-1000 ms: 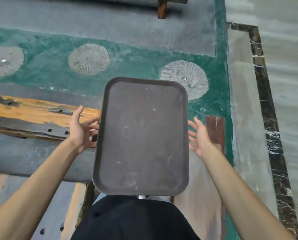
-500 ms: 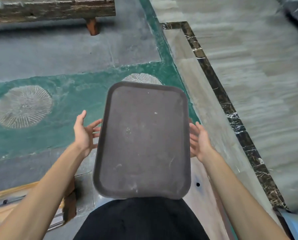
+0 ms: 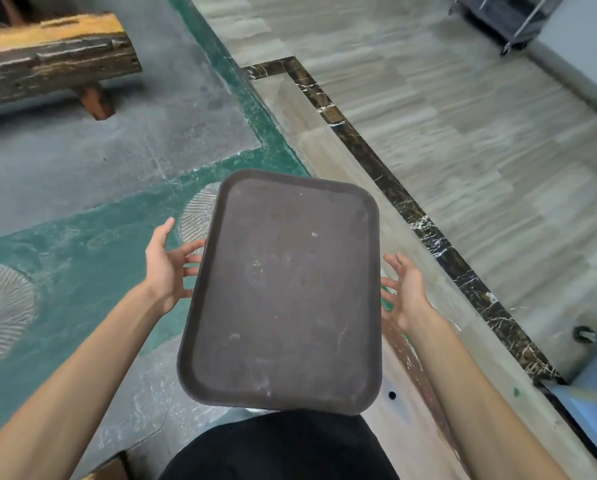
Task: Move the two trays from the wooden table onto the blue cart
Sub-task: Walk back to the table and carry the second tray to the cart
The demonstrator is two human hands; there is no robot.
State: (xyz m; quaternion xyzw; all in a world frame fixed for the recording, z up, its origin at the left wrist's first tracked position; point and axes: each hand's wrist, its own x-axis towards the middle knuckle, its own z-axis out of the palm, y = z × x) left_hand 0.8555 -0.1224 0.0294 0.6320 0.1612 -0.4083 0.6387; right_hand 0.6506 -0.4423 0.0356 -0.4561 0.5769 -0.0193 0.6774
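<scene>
A dark brown rectangular tray (image 3: 283, 292) hangs level in front of my body, its long side pointing away from me. My left hand (image 3: 167, 268) supports its left edge, fingers spread and reaching under the rim. My right hand (image 3: 402, 292) does the same at the right edge, palm turned toward the tray. A corner of the blue cart (image 3: 593, 386) shows at the lower right, with one of its wheels (image 3: 583, 335) on the floor. Only one tray is in sight.
A thick wooden bench (image 3: 51, 53) stands at the upper left on the grey and green floor. A dark marble strip (image 3: 404, 206) runs diagonally between that floor and the pale tiles. A dark wheeled trolley (image 3: 505, 19) stands at the top right.
My view has swung to the right with the tray held steady in both hands. The wooden table has slid out at the lower left, and the blue cart has come into view at the lower right.
</scene>
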